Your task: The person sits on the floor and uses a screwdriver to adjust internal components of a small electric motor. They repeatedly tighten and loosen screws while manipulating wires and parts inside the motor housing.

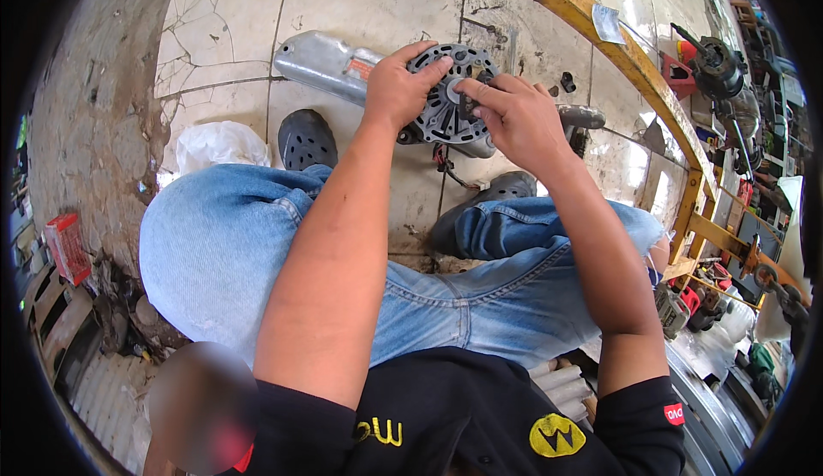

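Note:
A round, slotted metal alternator housing point(435, 114) is held up in front of my shins, its vented face towards me. My left hand point(399, 87) is closed on its left rim, with the thumb lying across the face. My right hand point(519, 117) has its index finger and thumb closed at a small dark part point(468, 107) right of the hub. The fingers partly cover that part, so its kind does not show. Thin wires point(445, 165) hang below the housing. Behind it, a long silvery metal cover point(319, 63) with an orange label lies on the tiles.
A yellow metal frame point(634, 56) curves along the right, with a dark machine part point(718, 69) beyond it. Dark clogs point(307, 140) are on my feet. A white plastic bag point(221, 144) lies left of them. A red box point(67, 247) stands far left.

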Demonstrator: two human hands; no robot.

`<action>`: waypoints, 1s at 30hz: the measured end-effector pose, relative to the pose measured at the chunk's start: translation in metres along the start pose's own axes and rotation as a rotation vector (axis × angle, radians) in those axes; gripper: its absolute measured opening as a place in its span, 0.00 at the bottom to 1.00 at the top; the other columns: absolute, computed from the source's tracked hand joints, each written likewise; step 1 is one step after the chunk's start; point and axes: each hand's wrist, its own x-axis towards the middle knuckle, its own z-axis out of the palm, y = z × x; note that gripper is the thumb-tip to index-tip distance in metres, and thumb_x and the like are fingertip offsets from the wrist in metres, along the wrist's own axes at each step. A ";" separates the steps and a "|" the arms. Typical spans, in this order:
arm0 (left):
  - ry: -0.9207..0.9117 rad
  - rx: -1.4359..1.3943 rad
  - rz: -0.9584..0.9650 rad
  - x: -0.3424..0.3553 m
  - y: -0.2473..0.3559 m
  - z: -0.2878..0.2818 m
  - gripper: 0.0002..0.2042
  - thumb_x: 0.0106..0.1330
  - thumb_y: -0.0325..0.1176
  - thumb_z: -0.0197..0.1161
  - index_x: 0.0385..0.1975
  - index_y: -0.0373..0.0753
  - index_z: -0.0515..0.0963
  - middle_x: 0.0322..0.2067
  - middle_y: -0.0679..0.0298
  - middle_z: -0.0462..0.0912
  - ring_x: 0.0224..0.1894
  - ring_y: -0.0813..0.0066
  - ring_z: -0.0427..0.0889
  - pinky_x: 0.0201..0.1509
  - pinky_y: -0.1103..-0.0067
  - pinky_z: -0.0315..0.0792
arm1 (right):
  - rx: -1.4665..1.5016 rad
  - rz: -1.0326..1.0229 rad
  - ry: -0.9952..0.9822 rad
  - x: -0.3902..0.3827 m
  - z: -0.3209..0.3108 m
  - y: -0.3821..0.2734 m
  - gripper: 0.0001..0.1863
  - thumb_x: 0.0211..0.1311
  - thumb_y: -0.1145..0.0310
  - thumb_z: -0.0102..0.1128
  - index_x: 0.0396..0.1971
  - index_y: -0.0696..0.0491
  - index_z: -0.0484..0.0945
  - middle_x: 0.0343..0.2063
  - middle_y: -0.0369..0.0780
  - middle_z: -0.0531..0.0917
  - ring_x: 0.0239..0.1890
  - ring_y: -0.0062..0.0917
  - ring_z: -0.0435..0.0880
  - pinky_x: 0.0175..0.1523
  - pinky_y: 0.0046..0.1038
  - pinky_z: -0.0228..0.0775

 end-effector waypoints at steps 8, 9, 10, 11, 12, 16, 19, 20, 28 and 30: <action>-0.009 -0.025 0.012 0.003 -0.004 0.001 0.21 0.62 0.39 0.75 0.53 0.37 0.82 0.41 0.60 0.87 0.39 0.79 0.83 0.44 0.80 0.79 | 0.009 0.041 0.022 -0.002 0.002 -0.002 0.22 0.58 0.70 0.63 0.52 0.32 0.81 0.31 0.34 0.79 0.41 0.31 0.82 0.44 0.39 0.68; -0.011 -0.010 0.014 0.003 -0.003 0.001 0.21 0.62 0.40 0.74 0.53 0.37 0.82 0.40 0.60 0.87 0.39 0.79 0.83 0.44 0.80 0.79 | 0.009 0.032 -0.006 -0.002 0.000 0.000 0.22 0.58 0.70 0.63 0.52 0.32 0.81 0.31 0.34 0.79 0.41 0.31 0.82 0.44 0.39 0.68; -0.013 0.006 0.016 0.002 -0.002 0.001 0.21 0.62 0.40 0.74 0.53 0.37 0.82 0.40 0.60 0.87 0.39 0.79 0.83 0.44 0.80 0.79 | 0.010 0.023 -0.035 -0.002 -0.001 0.000 0.22 0.58 0.70 0.63 0.52 0.32 0.81 0.31 0.34 0.79 0.41 0.31 0.82 0.44 0.39 0.68; -0.015 0.021 0.018 0.001 -0.001 0.001 0.21 0.62 0.40 0.74 0.53 0.37 0.82 0.40 0.60 0.87 0.39 0.79 0.83 0.44 0.80 0.79 | 0.004 0.016 -0.023 -0.002 -0.001 -0.001 0.22 0.58 0.70 0.63 0.52 0.32 0.81 0.31 0.33 0.79 0.41 0.31 0.82 0.44 0.39 0.68; -0.010 0.018 0.021 0.001 -0.002 0.001 0.21 0.62 0.40 0.74 0.53 0.37 0.83 0.40 0.60 0.87 0.39 0.79 0.83 0.44 0.80 0.79 | -0.006 0.010 -0.011 -0.002 -0.001 -0.002 0.22 0.58 0.70 0.63 0.52 0.32 0.81 0.31 0.33 0.79 0.41 0.31 0.82 0.44 0.39 0.68; -0.003 -0.011 0.024 0.002 -0.002 0.001 0.21 0.62 0.40 0.75 0.52 0.37 0.83 0.41 0.60 0.87 0.39 0.79 0.83 0.44 0.80 0.79 | 0.002 0.064 0.033 -0.002 0.000 -0.003 0.22 0.59 0.70 0.63 0.52 0.32 0.81 0.31 0.33 0.79 0.41 0.31 0.82 0.45 0.39 0.68; -0.003 0.031 0.028 0.001 -0.001 0.000 0.21 0.62 0.40 0.75 0.52 0.37 0.83 0.41 0.60 0.87 0.39 0.78 0.83 0.45 0.80 0.79 | 0.000 0.030 -0.052 -0.002 -0.004 -0.002 0.22 0.58 0.70 0.63 0.52 0.32 0.81 0.31 0.34 0.79 0.40 0.31 0.82 0.45 0.39 0.69; -0.003 0.058 0.031 0.001 -0.001 -0.001 0.21 0.61 0.40 0.75 0.52 0.37 0.83 0.42 0.59 0.87 0.39 0.78 0.83 0.45 0.80 0.79 | -0.011 0.019 -0.029 -0.001 -0.002 -0.003 0.22 0.58 0.70 0.63 0.52 0.32 0.81 0.31 0.34 0.79 0.40 0.31 0.82 0.45 0.39 0.69; 0.006 0.029 0.057 0.002 -0.005 0.001 0.23 0.59 0.43 0.75 0.52 0.38 0.83 0.41 0.55 0.88 0.40 0.71 0.85 0.47 0.77 0.78 | 0.015 0.067 -0.072 -0.004 -0.004 -0.003 0.22 0.59 0.70 0.63 0.52 0.32 0.81 0.30 0.35 0.79 0.40 0.33 0.82 0.45 0.39 0.70; 0.015 0.035 0.061 0.002 -0.005 0.001 0.24 0.58 0.45 0.75 0.51 0.38 0.83 0.41 0.53 0.88 0.41 0.68 0.86 0.47 0.75 0.78 | 0.013 0.057 0.020 -0.005 0.001 -0.005 0.22 0.59 0.70 0.64 0.53 0.32 0.81 0.30 0.35 0.79 0.40 0.33 0.82 0.46 0.39 0.70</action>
